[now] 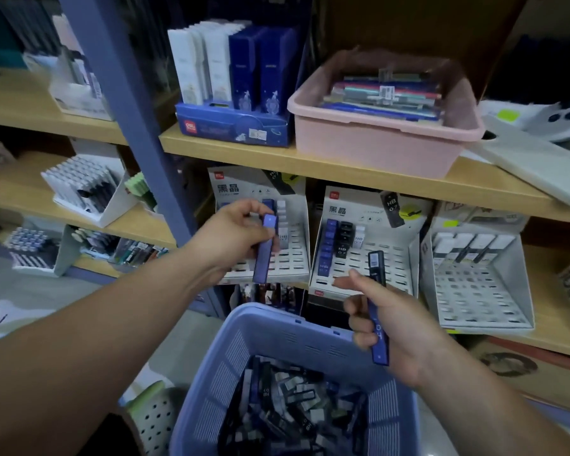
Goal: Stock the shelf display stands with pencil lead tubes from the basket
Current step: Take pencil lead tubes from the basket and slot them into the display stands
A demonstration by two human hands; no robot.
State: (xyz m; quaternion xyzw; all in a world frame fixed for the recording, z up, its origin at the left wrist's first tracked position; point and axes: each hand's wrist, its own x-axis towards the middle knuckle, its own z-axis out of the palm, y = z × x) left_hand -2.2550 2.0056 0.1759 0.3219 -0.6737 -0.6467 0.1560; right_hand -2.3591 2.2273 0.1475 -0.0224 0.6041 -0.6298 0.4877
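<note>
Both hands are raised above a blue basket [277, 327] heaped with lead tubes. One blue tube [265, 248] is pinched upright in the left hand [241, 232] before the left display stand [293, 258], seemingly lined up for a slot. Another blue tube [379, 340], marked HB, is gripped in the right hand [395, 327] near the middle stand [385, 258], probably kept ready. "黑晶" is printed on both headers; "HB 07" is legible on the middle one.
</note>
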